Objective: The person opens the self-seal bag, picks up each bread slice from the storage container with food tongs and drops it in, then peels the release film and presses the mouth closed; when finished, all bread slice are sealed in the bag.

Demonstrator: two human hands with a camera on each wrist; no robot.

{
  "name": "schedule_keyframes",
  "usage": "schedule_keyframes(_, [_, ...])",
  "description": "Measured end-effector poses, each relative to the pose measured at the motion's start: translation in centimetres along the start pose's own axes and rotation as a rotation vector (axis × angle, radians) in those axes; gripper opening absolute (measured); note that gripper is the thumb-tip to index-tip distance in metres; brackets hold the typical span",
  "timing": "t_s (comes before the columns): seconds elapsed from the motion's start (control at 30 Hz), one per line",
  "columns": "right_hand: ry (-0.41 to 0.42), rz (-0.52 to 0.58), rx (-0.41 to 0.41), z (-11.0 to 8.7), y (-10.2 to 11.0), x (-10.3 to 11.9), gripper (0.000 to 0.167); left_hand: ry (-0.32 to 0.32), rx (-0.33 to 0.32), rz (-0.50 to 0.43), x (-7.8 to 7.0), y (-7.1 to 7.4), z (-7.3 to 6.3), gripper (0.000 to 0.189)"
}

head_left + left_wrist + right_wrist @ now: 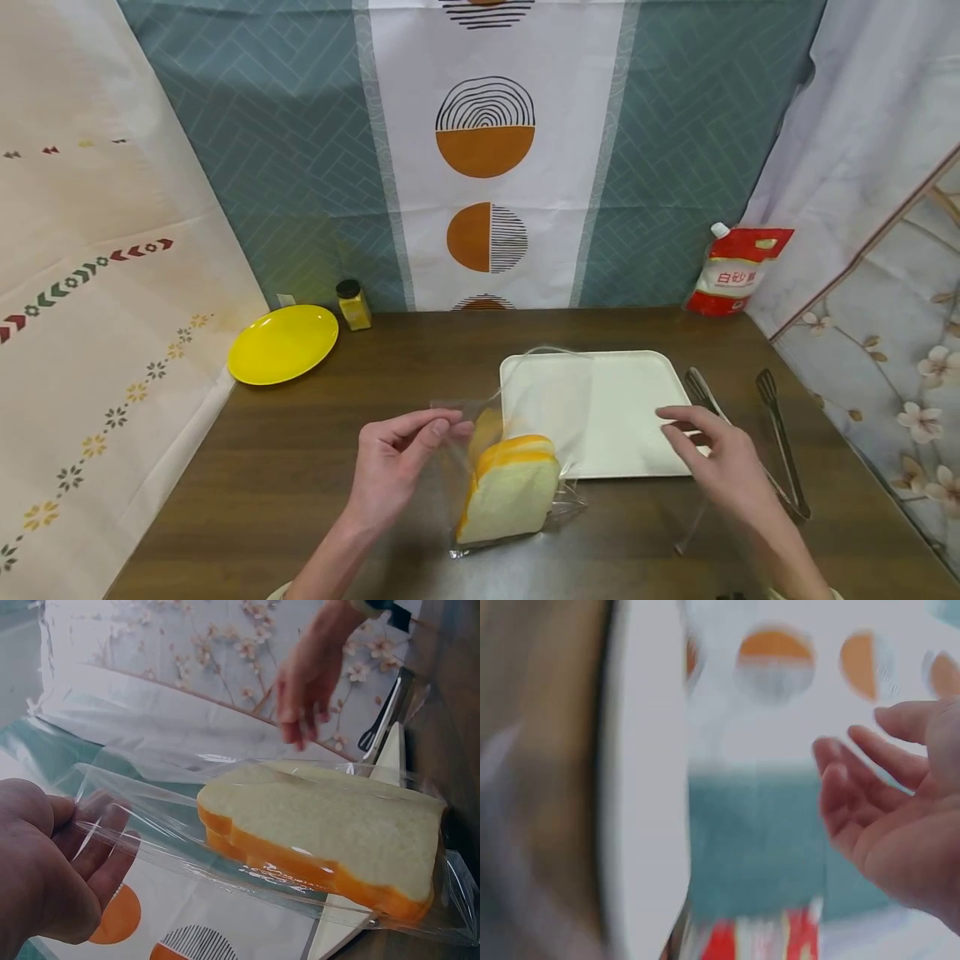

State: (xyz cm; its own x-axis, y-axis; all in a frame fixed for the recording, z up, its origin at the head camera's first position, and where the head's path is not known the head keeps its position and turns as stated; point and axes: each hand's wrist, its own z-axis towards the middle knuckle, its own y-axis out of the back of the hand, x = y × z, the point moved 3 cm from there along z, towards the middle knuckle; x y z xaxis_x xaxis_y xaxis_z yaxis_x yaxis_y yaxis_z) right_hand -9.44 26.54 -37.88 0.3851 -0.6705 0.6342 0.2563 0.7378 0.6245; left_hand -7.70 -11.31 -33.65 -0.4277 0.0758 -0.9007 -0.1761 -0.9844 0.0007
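Note:
My left hand (405, 454) pinches the top edge of a clear plastic bag (555, 392) between thumb and fingers. Slices of white bread (510, 500) with orange-brown crust stand in the bag, low over the table. In the left wrist view the bread (322, 825) shows through the film, stretching away from my left hand (60, 862). My right hand (720, 462) is off to the right of the bag, over the right side of a white tray (630, 417), fingers loosely bent with nothing between them. The right wrist view shows that hand (892, 795) holding nothing.
Tongs (783, 450) and another black-headed utensil (697, 387) lie right of the tray. A thin pale strip (690, 529) is near my right forearm. At the back stand a red-and-white pouch (727, 275), a yellow plate (283, 344) and a black-capped yellow jar (354, 306).

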Motion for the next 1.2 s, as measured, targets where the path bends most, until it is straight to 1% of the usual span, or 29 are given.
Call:
schedule_keyframes(0.07, [0.016, 0.133, 0.069, 1.5, -1.1, 2.2, 0.025, 0.01, -0.004, 0.007, 0.0, 0.1, -0.1, 0.018])
schedule_keyframes(0.13, [0.046, 0.244, 0.111, 3.0, -2.1, 4.0, 0.027, 0.015, -0.004, 0.008, 0.0, 0.2, -0.1, 0.018])
schedule_keyframes(0.2, [0.081, 0.333, 0.14, 4.3, -2.9, 5.4, 0.027, 0.008, -0.007, 0.005, 0.1, 0.2, -0.1, 0.018])
schedule_keyframes(0.27, [0.095, 0.393, 0.162, 5.3, -3.6, 6.4, 0.025, -0.005, -0.008, 0.001, 0.2, 0.3, -0.2, 0.018])
schedule_keyframes(0.37, [0.084, 0.458, 0.178, 6.1, -4.1, 7.2, 0.016, -0.027, -0.013, 0.001, 0.2, 0.3, -0.3, 0.019])
schedule_keyframes(0.43, [0.065, 0.475, 0.165, 6.2, -4.0, 7.4, 0.011, -0.021, -0.035, 0.017, 0.3, 0.5, -0.3, 0.018])
schedule_keyframes(0.5, [0.044, 0.48, 0.139, 6.2, -3.7, 7.4, 0.008, -0.004, -0.073, 0.041, 0.3, 0.8, -0.3, 0.018])
schedule_keyframes(0.57, [0.03, 0.492, 0.123, 6.1, -3.5, 7.4, 0.009, 0.021, -0.112, 0.057, 0.5, 1.1, -0.2, 0.018])
schedule_keyframes(0.63, [0.021, 0.513, 0.119, 5.9, -3.2, 7.4, 0.01, 0.043, -0.136, 0.068, 0.6, 1.4, -0.1, 0.018])
schedule_keyframes(0.77, [0.018, 0.574, 0.136, 5.5, -3.0, 7.4, 0.011, 0.07, -0.131, 0.04, 0.9, 1.8, 0.3, 0.019])
schedule_keyframes(0.93, [0.018, 0.588, 0.128, 5.2, -2.9, 7.4, 0.011, 0.115, -0.114, -0.011, 1.2, 2.0, 0.5, 0.02])
schedule_keyframes(1.07, [0.015, 0.58, 0.123, 5.0, -2.7, 7.3, 0.011, 0.112, -0.11, -0.039, 1.1, 2.0, 0.7, 0.02])
schedule_keyframes(1.2, [0.022, 0.581, 0.12, 5.0, -2.4, 7.2, 0.013, 0.098, -0.131, -0.022, 1.0, 1.9, 0.8, 0.018])
